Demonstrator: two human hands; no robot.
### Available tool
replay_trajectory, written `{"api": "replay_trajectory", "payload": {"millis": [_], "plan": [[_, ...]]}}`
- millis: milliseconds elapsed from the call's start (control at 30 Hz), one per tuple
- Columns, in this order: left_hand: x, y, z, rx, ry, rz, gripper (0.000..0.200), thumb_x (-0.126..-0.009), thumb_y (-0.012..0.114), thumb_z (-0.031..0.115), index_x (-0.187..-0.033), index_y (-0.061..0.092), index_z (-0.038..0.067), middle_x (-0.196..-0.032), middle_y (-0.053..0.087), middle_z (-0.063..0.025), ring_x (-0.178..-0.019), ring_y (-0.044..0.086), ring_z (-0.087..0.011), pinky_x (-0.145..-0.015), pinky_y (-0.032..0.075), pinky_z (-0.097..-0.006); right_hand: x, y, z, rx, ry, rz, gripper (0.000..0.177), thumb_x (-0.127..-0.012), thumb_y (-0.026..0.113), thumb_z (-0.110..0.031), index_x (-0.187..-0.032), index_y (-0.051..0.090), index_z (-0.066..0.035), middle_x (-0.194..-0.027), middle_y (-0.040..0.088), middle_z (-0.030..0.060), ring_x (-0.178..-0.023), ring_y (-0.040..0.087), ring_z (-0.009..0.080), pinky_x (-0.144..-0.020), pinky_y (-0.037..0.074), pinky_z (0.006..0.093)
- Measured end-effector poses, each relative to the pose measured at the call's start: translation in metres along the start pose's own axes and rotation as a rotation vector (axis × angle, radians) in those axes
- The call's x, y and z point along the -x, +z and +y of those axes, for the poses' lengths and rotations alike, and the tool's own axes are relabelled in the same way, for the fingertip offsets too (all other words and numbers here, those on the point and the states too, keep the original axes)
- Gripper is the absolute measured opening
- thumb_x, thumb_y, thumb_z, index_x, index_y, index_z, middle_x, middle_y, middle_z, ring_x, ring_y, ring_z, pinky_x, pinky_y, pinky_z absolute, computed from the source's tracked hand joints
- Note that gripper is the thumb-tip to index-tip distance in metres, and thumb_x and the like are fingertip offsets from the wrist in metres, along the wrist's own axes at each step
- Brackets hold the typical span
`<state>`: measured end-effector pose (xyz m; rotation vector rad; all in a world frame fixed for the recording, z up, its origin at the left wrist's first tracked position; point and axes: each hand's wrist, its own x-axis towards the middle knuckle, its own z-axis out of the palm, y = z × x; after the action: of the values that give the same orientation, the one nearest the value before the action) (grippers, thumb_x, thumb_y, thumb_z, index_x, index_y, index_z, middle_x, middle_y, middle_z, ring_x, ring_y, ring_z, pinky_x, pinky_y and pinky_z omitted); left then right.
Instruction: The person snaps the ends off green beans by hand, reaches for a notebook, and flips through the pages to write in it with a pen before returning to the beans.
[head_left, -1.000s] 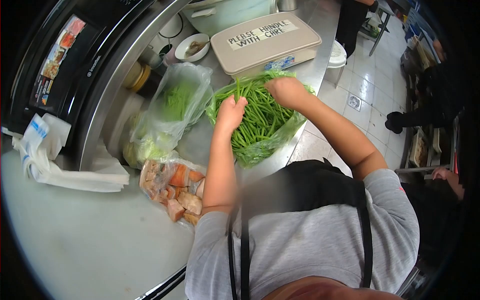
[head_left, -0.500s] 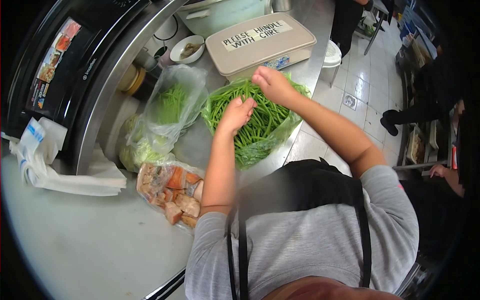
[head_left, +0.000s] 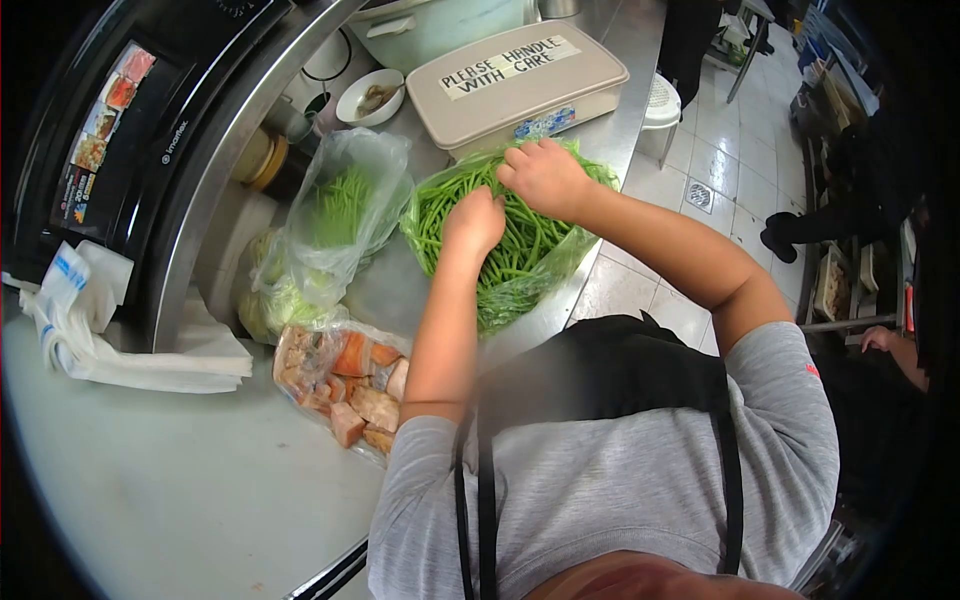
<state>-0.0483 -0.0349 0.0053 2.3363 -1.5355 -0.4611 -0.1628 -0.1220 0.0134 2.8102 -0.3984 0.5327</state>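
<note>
A heap of long green beans (head_left: 515,262) fills an open, clear plastic bag (head_left: 553,268) on the metal counter. Over the heap, my left hand (head_left: 474,222) is closed, thumb and fingers pressed together near the middle. Just to its upper right, my right hand (head_left: 545,180) is closed too, with curled fingers pointing towards the left hand. The two hands are close but apart. Whatever is between the fingers is hidden. Left of the heap lies a plastic bag of cut green vegetable (head_left: 343,205), above a bag of pale leafy vegetable (head_left: 268,300).
Behind the beans stands a lidded beige box (head_left: 520,85) marked "PLEASE HANDLE WITH CARE". A white bowl (head_left: 370,97) is beside it. Bagged meat chunks (head_left: 345,385) lie near my left forearm. White plastic bags (head_left: 130,340) hang at left. Other people stand at right, one with a dark shoe (head_left: 780,238).
My right hand has come down and slightly right onto the beans, closer to my left hand. The left hand has turned slightly, still closed. The view has shifted a little.
</note>
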Motion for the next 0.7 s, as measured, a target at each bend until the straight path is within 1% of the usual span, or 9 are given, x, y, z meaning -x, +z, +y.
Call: {"api": "replay_trajectory", "payload": {"millis": [133, 167, 267, 333, 433, 467, 567, 600, 700], "plan": [[-0.006, 0.019, -0.01, 0.164, 0.04, 0.061, 0.028, -0.082, 0.042, 0.026, -0.086, 0.05, -0.001, -0.083, 0.056, -0.0197, -0.077, 0.054, -0.0343, -0.069, 0.042, -0.0415, 0.007, 0.016, -0.011, -0.348, 0.215, -0.039, 0.007, -0.072, 0.049, -0.012, -0.077, 0.051, -0.007, -0.077, 0.054, 0.0092, -0.071, 0.054, 0.0241, -0.062, 0.041, 0.0368], [-0.01, 0.024, -0.013, 0.229, 0.054, 0.086, 0.028, -0.083, 0.042, 0.026, -0.086, 0.05, -0.001, -0.08, 0.056, -0.0186, -0.074, 0.055, -0.033, -0.066, 0.043, -0.0407, 0.007, 0.02, -0.013, -0.52, 0.297, 0.048, 0.007, -0.074, 0.047, -0.012, -0.077, 0.05, -0.006, -0.075, 0.054, 0.0095, -0.07, 0.054, 0.0229, -0.06, 0.041, 0.0363], [-0.011, 0.024, -0.004, 1.023, -0.098, -0.132, 0.023, -0.087, 0.038, 0.022, -0.083, 0.047, 0.002, -0.067, 0.052, -0.0103, -0.065, 0.054, -0.0248, -0.059, 0.043, -0.0341, 0.005, 0.019, -0.018, -1.055, 0.547, 0.232, 0.011, -0.08, 0.043, -0.013, -0.079, 0.048, -0.003, -0.068, 0.054, 0.0094, -0.063, 0.054, 0.0185, -0.057, 0.043, 0.0339], [-0.011, 0.023, -0.008, 1.302, -0.061, -0.068, 0.02, -0.088, 0.038, 0.023, -0.085, 0.046, 0.005, -0.066, 0.048, -0.0065, -0.062, 0.052, -0.0212, -0.057, 0.043, -0.0324, 0.003, 0.006, -0.019, -1.445, 0.73, 0.241, 0.015, -0.084, 0.041, -0.016, -0.08, 0.047, -0.002, -0.062, 0.052, 0.0084, -0.057, 0.053, 0.0145, -0.053, 0.042, 0.0312], [-0.015, 0.019, -0.022, 1.75, -0.052, -0.023, 0.019, -0.088, 0.037, 0.022, -0.089, 0.045, 0.005, -0.074, 0.05, -0.0074, -0.07, 0.054, -0.0239, -0.064, 0.046, -0.0369, 0.012, 0.026, 0.007, -1.347, 0.738, 0.19, 0.02, -0.085, 0.04, -0.019, -0.078, 0.047, -0.002, -0.059, 0.049, 0.0065, -0.052, 0.052, 0.011, -0.051, 0.043, 0.0295], [-0.017, 0.017, -0.026, 1.879, -0.056, -0.011, 0.018, -0.088, 0.037, 0.021, -0.09, 0.045, 0.005, -0.075, 0.051, -0.0079, -0.073, 0.055, -0.0245, -0.066, 0.046, -0.0376, 0.018, 0.028, 0.013, -1.296, 0.691, 0.048, 0.02, -0.084, 0.043, -0.02, -0.079, 0.049, -0.002, -0.063, 0.053, 0.009, -0.056, 0.054, 0.0146, -0.055, 0.044, 0.0306], [-0.023, 0.019, -0.033, 2.092, -0.007, 0.004, 0.017, -0.089, 0.035, 0.02, -0.091, 0.044, 0.005, -0.083, 0.052, -0.0097, -0.084, 0.054, -0.0274, -0.075, 0.045, -0.0411, 0.031, 0.046, 0.009, -0.69, 0.468, -0.063, 0.022, -0.081, 0.046, -0.023, -0.083, 0.052, -0.002, -0.067, 0.056, 0.0114, -0.058, 0.054, 0.0186, -0.058, 0.044, 0.0309], [-0.021, 0.017, -0.029, 2.119, -0.029, 0.047, 0.017, -0.089, 0.035, 0.02, -0.091, 0.044, 0.006, -0.083, 0.052, -0.0097, -0.085, 0.054, -0.0273, -0.076, 0.045, -0.0413, 0.029, 0.042, 0.004, -0.796, 0.462, -0.036, 0.025, -0.079, 0.049, -0.025, -0.086, 0.055, -0.002, -0.07, 0.057, 0.0139, -0.062, 0.054, 0.0218, -0.061, 0.044, 0.031], [-0.021, 0.016, -0.023, 2.162, -0.063, 0.191, 0.016, -0.089, 0.035, 0.02, -0.092, 0.042, 0.006, -0.082, 0.051, -0.0096, -0.083, 0.053, -0.0266, -0.077, 0.043, -0.0414, 0.025, 0.024, -0.006, -1.19, 0.554, -0.266, 0.026, -0.079, 0.05, -0.027, -0.086, 0.055, -0.002, -0.071, 0.058, 0.0116, -0.064, 0.055, 0.0183, -0.062, 0.045, 0.0294]]}}
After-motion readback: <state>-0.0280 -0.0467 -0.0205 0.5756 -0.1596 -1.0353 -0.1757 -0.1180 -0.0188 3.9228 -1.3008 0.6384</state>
